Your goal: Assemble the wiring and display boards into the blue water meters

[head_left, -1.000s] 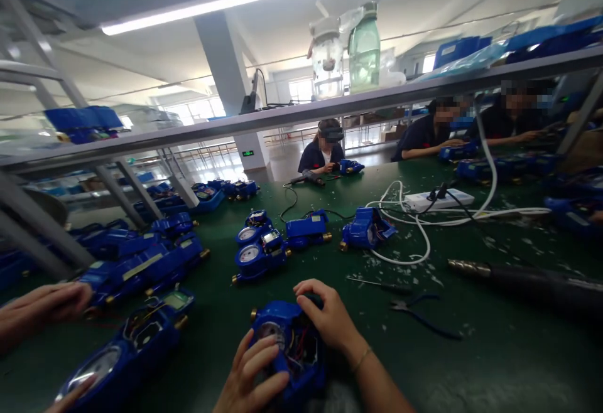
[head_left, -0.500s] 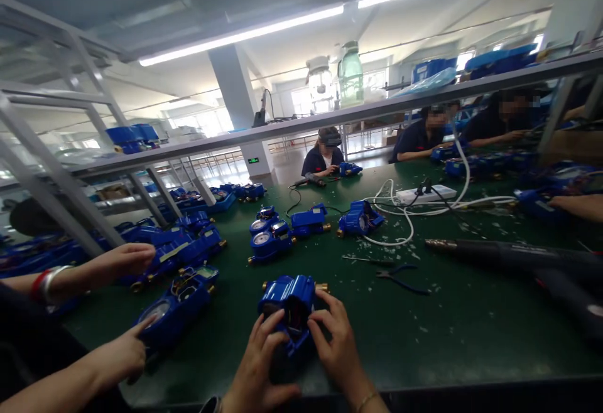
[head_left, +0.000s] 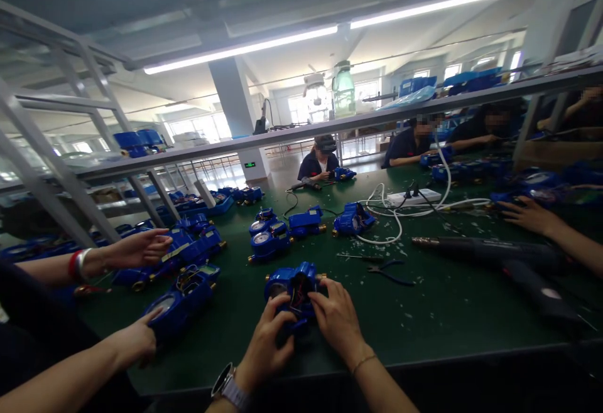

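Note:
A blue water meter (head_left: 285, 280) with brass ends lies on the green table in front of me. Its compartment is uncovered, and thin wires (head_left: 299, 294) show inside. My left hand (head_left: 271, 337) grips the near left side of the meter with bent fingers. At the right edge of the compartment, the thumb and index finger of my right hand (head_left: 336, 316) are pinched together against the housing. Whether a wire is between those fingertips cannot be made out. The meter's underside and part of its dial are hidden.
Co-workers' hands are at a blue meter (head_left: 181, 303) on my left and near other meters at right. Pliers (head_left: 393, 273), a screwdriver (head_left: 360, 257), a heat gun (head_left: 490, 250) and a power strip (head_left: 414, 197) lie on the table (head_left: 358, 344). A shelf (head_left: 282, 139) spans above.
My view has shifted slightly. Both my hands stay on the meter, their fingers barely moved. The co-worker's upper hand at left has turned and opened somewhat; a hand at right has spread over the table.

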{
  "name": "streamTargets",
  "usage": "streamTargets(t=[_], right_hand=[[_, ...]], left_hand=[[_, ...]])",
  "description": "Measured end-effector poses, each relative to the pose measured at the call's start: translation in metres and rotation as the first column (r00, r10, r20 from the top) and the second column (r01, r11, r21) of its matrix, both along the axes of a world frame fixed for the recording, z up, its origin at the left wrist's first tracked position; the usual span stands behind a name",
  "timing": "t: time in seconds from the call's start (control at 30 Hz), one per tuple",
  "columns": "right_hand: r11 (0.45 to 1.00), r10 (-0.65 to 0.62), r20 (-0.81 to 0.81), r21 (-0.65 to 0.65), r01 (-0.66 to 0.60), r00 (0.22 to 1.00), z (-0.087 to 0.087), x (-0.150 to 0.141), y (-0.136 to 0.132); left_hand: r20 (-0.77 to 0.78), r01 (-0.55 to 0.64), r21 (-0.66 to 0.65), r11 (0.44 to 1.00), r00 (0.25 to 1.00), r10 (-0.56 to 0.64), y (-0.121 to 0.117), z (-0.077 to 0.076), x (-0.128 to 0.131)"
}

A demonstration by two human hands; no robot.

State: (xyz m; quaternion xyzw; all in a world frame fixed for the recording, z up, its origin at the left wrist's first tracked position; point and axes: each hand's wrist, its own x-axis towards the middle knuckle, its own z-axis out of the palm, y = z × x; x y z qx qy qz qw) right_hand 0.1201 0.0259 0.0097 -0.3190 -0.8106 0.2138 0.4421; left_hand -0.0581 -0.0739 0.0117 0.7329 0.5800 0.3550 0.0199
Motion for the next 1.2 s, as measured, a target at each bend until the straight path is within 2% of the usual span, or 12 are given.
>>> streamTargets(t=[0.13,0.2,0.27,0.33,0.4,0.47,0.6,0.73,0.83,0.93,1.03,1.2], right_hand=[[0.973,0.025,-0.051,-0.228,-0.036,0.998,0.008,-0.004,0.004],[0.916,0.081,-0.114,-0.384,-0.119,0.990,0.013,-0.010,0.003],[0.796,0.152,-0.201,-0.556,-0.240,0.968,0.016,-0.019,0.000],[0.628,0.182,-0.307,-0.695,-0.351,0.934,0.018,-0.030,-0.005],[0.479,0.129,-0.413,-0.770,-0.421,0.902,0.017,-0.041,-0.011],[0.392,0.019,-0.496,-0.795,-0.463,0.868,0.014,-0.049,-0.017],[0.302,-0.158,-0.567,-0.807,-0.507,0.809,0.012,-0.055,-0.025],[0.241,-0.221,-0.566,-0.821,-0.518,0.794,0.015,-0.057,-0.024],[0.218,-0.222,-0.546,-0.835,-0.505,0.808,0.019,-0.056,-0.021],[0.176,-0.199,-0.521,-0.852,-0.492,0.830,0.023,-0.052,-0.015],[0.102,-0.154,-0.503,-0.864,-0.493,0.851,0.030,-0.047,-0.011],[-0.026,-0.082,-0.481,-0.874,-0.484,0.873,0.042,-0.039,-0.004]], left_hand=[[0.077,0.026,-0.002,1.000,0.997,-0.026,0.007,0.009,-0.005],[0.143,0.062,-0.020,0.998,0.988,-0.058,0.008,0.011,-0.009],[0.221,0.088,-0.034,0.996,0.972,-0.078,0.008,0.010,-0.015],[0.276,0.090,-0.034,0.995,0.958,-0.077,0.007,0.005,-0.020],[0.311,0.083,-0.031,0.996,0.948,-0.069,0.005,-0.003,-0.023],[0.353,0.082,-0.034,0.996,0.933,-0.065,0.004,-0.011,-0.025],[0.418,0.097,-0.023,0.995,0.905,-0.079,0.004,-0.016,-0.025],[0.417,0.150,-0.006,0.989,0.899,-0.134,0.006,-0.009,-0.029],[0.424,0.155,0.046,0.987,0.891,-0.160,0.011,0.000,-0.033],[0.406,0.070,0.106,0.992,0.907,-0.108,0.020,0.011,-0.036],[0.286,0.010,0.046,0.999,0.958,-0.023,0.036,0.022,-0.039],[0.161,0.056,-0.042,0.998,0.986,-0.049,0.059,0.036,-0.043]])
